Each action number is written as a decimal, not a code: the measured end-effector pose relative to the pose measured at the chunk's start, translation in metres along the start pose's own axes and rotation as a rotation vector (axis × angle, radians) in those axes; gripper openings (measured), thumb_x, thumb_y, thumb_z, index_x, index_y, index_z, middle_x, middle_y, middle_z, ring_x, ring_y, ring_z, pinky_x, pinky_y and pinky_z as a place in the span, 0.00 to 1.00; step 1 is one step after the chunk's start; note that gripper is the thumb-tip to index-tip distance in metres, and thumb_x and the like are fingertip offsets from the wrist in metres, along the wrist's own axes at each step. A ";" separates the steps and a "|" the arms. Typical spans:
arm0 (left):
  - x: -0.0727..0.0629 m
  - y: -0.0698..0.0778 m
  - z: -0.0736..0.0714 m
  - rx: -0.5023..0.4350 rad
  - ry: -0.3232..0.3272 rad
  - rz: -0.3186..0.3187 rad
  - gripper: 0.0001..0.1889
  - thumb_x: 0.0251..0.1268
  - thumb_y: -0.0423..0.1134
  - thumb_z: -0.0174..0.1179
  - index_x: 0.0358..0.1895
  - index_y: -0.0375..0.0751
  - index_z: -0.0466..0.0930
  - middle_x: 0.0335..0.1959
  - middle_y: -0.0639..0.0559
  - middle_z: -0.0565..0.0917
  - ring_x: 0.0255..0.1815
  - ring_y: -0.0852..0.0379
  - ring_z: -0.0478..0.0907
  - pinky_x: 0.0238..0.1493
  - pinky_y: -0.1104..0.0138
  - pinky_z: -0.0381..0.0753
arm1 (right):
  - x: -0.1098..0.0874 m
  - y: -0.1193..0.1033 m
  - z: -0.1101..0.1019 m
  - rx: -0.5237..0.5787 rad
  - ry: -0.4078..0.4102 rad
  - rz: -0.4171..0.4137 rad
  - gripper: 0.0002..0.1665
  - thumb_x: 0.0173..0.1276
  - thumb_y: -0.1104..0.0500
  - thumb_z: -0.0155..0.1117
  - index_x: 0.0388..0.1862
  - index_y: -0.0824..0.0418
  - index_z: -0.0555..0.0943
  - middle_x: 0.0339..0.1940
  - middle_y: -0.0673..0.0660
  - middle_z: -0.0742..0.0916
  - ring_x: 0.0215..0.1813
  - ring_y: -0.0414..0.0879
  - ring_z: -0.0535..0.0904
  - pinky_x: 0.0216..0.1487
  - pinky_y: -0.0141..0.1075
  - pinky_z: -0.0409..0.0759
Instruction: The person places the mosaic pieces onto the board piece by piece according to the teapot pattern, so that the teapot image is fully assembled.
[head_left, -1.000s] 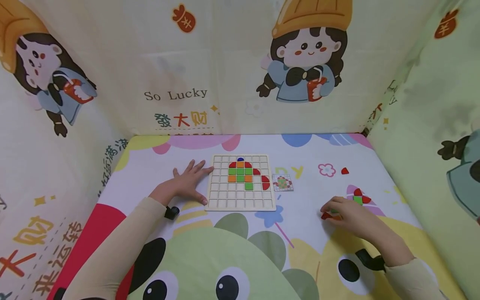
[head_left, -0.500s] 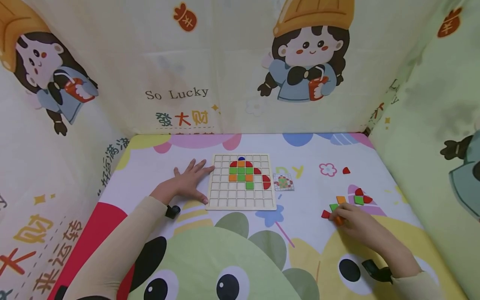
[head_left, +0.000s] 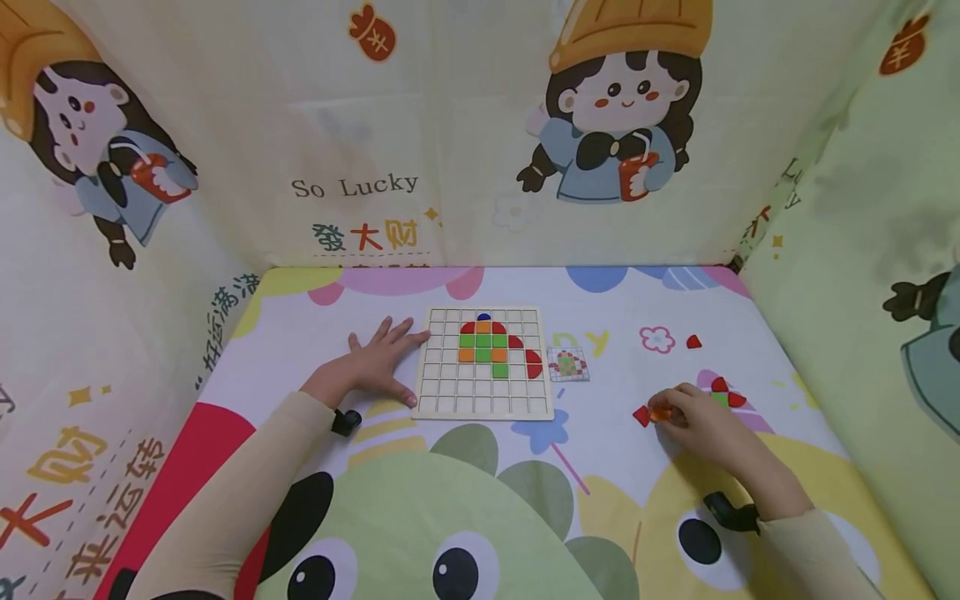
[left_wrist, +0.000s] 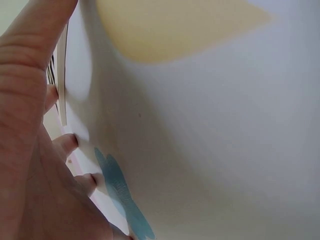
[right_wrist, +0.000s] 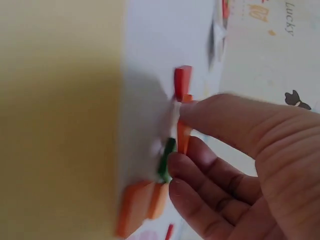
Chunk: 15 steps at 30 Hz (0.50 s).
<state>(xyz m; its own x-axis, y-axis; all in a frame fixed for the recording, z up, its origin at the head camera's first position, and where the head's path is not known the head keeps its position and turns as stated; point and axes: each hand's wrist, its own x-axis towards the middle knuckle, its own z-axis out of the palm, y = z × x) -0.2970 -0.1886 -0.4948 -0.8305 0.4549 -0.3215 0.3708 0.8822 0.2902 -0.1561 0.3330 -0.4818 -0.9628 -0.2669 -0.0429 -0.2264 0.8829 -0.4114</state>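
The orange tile [head_left: 660, 414], right of centre in the head view, is pinched between the thumb and fingers of the right hand [head_left: 699, 423]; in the right wrist view it shows on both sides of the thumb tip, so the grip is narrow and seems to hold it near its middle. Half a second ago those fingertips were lower in the frame, among the loose tiles; now they have moved up and left with this one, which I take to mean a piece has been singled out. Whether it is fully off the cloth is hard to tell. The red tile [head_left: 641, 416] just left of it has shifted a little the same way; whether the two touch is unclear. The right wrist view shows a green tile [right_wrist: 166, 161] just below the fingertips, and an orange block [right_wrist: 134, 210] lower left. Farther right in the head view lies a red and green cluster [head_left: 720, 398], with a lone red piece [head_left: 693, 342] above. The board [head_left: 457, 403], near centre, shows no added piece, so its pattern seems no further along; a card [head_left: 568, 363] lies just beside it. The left hand [head_left: 371, 367], fingers spread, rests at its left edge.
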 end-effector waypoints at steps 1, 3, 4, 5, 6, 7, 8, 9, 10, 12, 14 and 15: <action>0.000 0.000 0.000 0.005 0.000 -0.002 0.70 0.32 0.76 0.76 0.85 0.65 0.48 0.88 0.46 0.38 0.85 0.30 0.28 0.61 0.14 0.32 | 0.004 -0.003 -0.001 0.003 0.003 0.011 0.16 0.63 0.63 0.76 0.50 0.58 0.86 0.43 0.55 0.84 0.44 0.49 0.80 0.46 0.45 0.88; 0.001 -0.001 0.001 0.013 -0.002 -0.007 0.70 0.32 0.76 0.76 0.85 0.65 0.48 0.88 0.46 0.37 0.85 0.30 0.28 0.61 0.14 0.32 | 0.014 -0.009 -0.003 0.011 0.011 0.019 0.16 0.64 0.63 0.76 0.51 0.59 0.86 0.44 0.56 0.85 0.44 0.50 0.81 0.45 0.46 0.88; 0.001 -0.001 0.001 0.015 -0.003 -0.010 0.70 0.32 0.76 0.76 0.85 0.65 0.47 0.88 0.46 0.37 0.85 0.30 0.27 0.61 0.14 0.32 | 0.018 -0.012 -0.004 0.011 0.016 0.016 0.16 0.64 0.63 0.76 0.51 0.60 0.86 0.44 0.57 0.85 0.43 0.51 0.81 0.45 0.46 0.88; 0.001 -0.002 0.001 0.017 -0.004 -0.012 0.70 0.32 0.76 0.76 0.85 0.65 0.47 0.88 0.46 0.37 0.85 0.31 0.27 0.62 0.14 0.32 | 0.023 -0.016 -0.005 0.005 0.021 0.011 0.16 0.64 0.62 0.76 0.51 0.60 0.86 0.44 0.57 0.85 0.43 0.51 0.81 0.44 0.45 0.87; 0.001 -0.002 0.001 0.014 -0.004 -0.014 0.70 0.32 0.76 0.76 0.85 0.65 0.47 0.88 0.46 0.37 0.85 0.31 0.27 0.62 0.14 0.32 | 0.027 -0.019 -0.005 0.002 0.023 0.005 0.16 0.64 0.62 0.76 0.51 0.60 0.86 0.44 0.57 0.85 0.42 0.51 0.81 0.44 0.45 0.87; 0.001 -0.002 0.001 0.014 -0.004 -0.014 0.70 0.32 0.76 0.76 0.85 0.65 0.47 0.88 0.46 0.37 0.85 0.31 0.27 0.62 0.14 0.32 | 0.031 -0.022 -0.005 0.003 0.018 0.003 0.16 0.64 0.61 0.76 0.51 0.60 0.86 0.44 0.57 0.85 0.43 0.51 0.81 0.43 0.44 0.87; 0.001 -0.001 0.001 0.011 -0.003 -0.014 0.70 0.32 0.76 0.76 0.85 0.65 0.47 0.88 0.46 0.37 0.85 0.31 0.27 0.62 0.14 0.32 | 0.035 -0.025 -0.005 0.006 0.012 0.001 0.16 0.64 0.61 0.75 0.51 0.60 0.85 0.44 0.57 0.85 0.43 0.51 0.80 0.43 0.43 0.86; 0.001 -0.001 0.001 0.009 -0.003 -0.014 0.70 0.32 0.76 0.77 0.85 0.65 0.48 0.88 0.46 0.37 0.85 0.31 0.27 0.62 0.14 0.32 | 0.038 -0.028 -0.004 0.008 0.003 0.003 0.17 0.65 0.60 0.75 0.52 0.60 0.85 0.44 0.57 0.85 0.43 0.51 0.80 0.42 0.42 0.86; 0.001 -0.001 0.001 0.006 -0.003 -0.013 0.70 0.32 0.76 0.77 0.85 0.65 0.48 0.88 0.46 0.37 0.85 0.31 0.27 0.62 0.14 0.31 | 0.042 -0.031 -0.003 0.010 -0.005 0.005 0.17 0.65 0.60 0.75 0.52 0.60 0.85 0.44 0.57 0.85 0.43 0.51 0.80 0.42 0.42 0.86; 0.001 -0.001 0.002 0.006 -0.002 -0.012 0.70 0.32 0.76 0.76 0.85 0.65 0.48 0.88 0.46 0.38 0.85 0.31 0.27 0.62 0.14 0.32 | 0.048 -0.036 -0.001 0.013 -0.018 0.011 0.18 0.65 0.60 0.75 0.53 0.60 0.85 0.45 0.57 0.85 0.44 0.51 0.80 0.43 0.42 0.86; 0.001 -0.002 0.002 0.009 0.000 -0.012 0.70 0.32 0.76 0.76 0.85 0.66 0.47 0.88 0.46 0.38 0.85 0.31 0.27 0.62 0.14 0.32 | 0.053 -0.041 0.001 0.016 -0.024 0.009 0.18 0.66 0.61 0.74 0.54 0.61 0.85 0.46 0.57 0.85 0.45 0.51 0.80 0.45 0.44 0.87; 0.001 -0.002 0.003 0.010 0.002 -0.012 0.70 0.32 0.76 0.76 0.85 0.66 0.48 0.88 0.46 0.38 0.85 0.31 0.27 0.62 0.14 0.32 | 0.056 -0.044 0.001 0.017 -0.022 0.002 0.18 0.66 0.61 0.74 0.54 0.61 0.85 0.46 0.57 0.85 0.45 0.52 0.80 0.47 0.45 0.87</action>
<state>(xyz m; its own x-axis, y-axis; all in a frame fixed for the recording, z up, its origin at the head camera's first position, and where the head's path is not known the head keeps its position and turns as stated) -0.2978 -0.1894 -0.4982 -0.8360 0.4438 -0.3227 0.3648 0.8888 0.2774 -0.1997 0.2791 -0.4675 -0.9596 -0.2740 -0.0640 -0.2220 0.8769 -0.4264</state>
